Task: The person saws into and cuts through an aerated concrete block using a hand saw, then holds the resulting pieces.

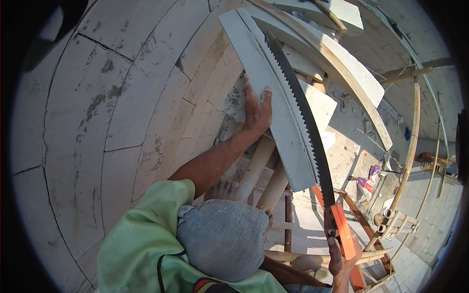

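My left hand (258, 110) grips the near edge of a long, light-grey aerated concrete block (278, 113), its thumb on the upper face. A straight groove runs lengthwise near the block's right edge. My right hand (340, 252) is closed round the orange handle of a large-toothed hand saw (306, 106). The saw's dark blade extends along the block's right side, teeth facing the groove; whether they touch the block I cannot tell.
A block wall (121, 110) rises at the left. Bare feet stand by bamboo poles (256, 166). More pale blocks (351, 69) and a wooden plank (340, 69) lie beyond the saw. Bamboo scaffolding (410, 146), a reddish metal frame (357, 208) and a rubble-strewn floor lie right and lower.
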A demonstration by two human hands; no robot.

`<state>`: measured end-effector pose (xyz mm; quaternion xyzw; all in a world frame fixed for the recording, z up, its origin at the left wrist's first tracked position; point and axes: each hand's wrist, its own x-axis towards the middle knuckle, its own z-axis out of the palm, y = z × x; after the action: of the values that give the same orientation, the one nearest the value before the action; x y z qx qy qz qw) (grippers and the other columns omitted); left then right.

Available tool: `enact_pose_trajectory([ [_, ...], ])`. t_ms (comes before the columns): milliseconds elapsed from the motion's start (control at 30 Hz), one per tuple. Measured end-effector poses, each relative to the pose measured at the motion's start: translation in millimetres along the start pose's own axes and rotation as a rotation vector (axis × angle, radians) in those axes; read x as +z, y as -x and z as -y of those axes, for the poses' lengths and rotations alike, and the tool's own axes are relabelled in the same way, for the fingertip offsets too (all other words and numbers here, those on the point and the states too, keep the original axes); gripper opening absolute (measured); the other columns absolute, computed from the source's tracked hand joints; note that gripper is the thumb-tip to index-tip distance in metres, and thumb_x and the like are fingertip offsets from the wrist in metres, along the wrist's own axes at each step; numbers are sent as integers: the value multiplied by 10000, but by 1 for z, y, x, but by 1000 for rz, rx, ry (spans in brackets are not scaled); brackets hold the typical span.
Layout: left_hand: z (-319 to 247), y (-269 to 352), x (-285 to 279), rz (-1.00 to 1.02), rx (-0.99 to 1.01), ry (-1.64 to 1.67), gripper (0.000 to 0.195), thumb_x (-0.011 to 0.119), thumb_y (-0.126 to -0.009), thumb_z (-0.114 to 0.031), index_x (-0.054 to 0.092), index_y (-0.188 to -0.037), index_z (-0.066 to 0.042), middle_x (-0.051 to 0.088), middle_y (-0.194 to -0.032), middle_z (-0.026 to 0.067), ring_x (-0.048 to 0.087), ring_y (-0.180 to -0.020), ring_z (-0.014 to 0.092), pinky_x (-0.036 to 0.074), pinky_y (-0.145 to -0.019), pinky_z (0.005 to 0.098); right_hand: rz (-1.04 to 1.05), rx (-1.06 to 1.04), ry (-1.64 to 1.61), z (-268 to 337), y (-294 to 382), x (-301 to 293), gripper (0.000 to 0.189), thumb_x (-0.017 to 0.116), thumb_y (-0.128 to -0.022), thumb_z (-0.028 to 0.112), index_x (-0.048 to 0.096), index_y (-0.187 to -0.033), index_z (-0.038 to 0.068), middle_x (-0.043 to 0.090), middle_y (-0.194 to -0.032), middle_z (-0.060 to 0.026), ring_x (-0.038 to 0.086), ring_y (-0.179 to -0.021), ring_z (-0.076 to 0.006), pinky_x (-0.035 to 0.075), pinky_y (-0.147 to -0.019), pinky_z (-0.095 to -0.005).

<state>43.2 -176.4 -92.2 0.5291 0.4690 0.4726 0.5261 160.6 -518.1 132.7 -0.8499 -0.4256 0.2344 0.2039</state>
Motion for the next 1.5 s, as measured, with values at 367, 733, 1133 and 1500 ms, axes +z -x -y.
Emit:
enact_pose_trajectory([
  [367, 8, -29, -19, -37, -98, 9, 729, 591, -905, -204, 206, -1465, 61, 396, -1381, 229, 428, -1260, 307, 325, -1092, 388, -179, 135, -126, -24, 3, 36, 405, 678, -849, 203, 574, -1147, -52, 613, -957, -158, 588, -828, -284, 470, -745, -376],
  [733, 41, -231, -90, 106, -411, 12, 856, 696, -821, -483, 379, -1388, 74, 516, -1326, 190, 508, -1231, 278, 379, -1057, 379, -21, 26, 502, -35, 50, 305, 365, 630, -863, 153, 530, -1185, 13, 551, -1065, -166, 524, -952, -310, 433, -820, -434],
  [1133, 54, -244, -60, 95, -423, 630, 526, 629, -876, -297, 500, -1301, -16, 603, -1235, 156, 579, -1139, 325, 443, -1026, 465, 55, 99, 351, -37, 64, 308, 442, 513, -859, 52, 520, -1300, 43, 572, -1198, -220, 526, -1126, -402, 434, -949, -491],
  [1500, -115, -186, -54, 86, 47, 728, 391, 610, -844, -237, 575, -1174, -30, 606, -1140, 124, 607, -1057, 277, 477, -961, 429, 80, 89, 323, -32, 68, 302, 458, 510, -866, 53, 499, -1324, 56, 569, -1250, -193, 523, -1185, -365, 434, -982, -461],
])
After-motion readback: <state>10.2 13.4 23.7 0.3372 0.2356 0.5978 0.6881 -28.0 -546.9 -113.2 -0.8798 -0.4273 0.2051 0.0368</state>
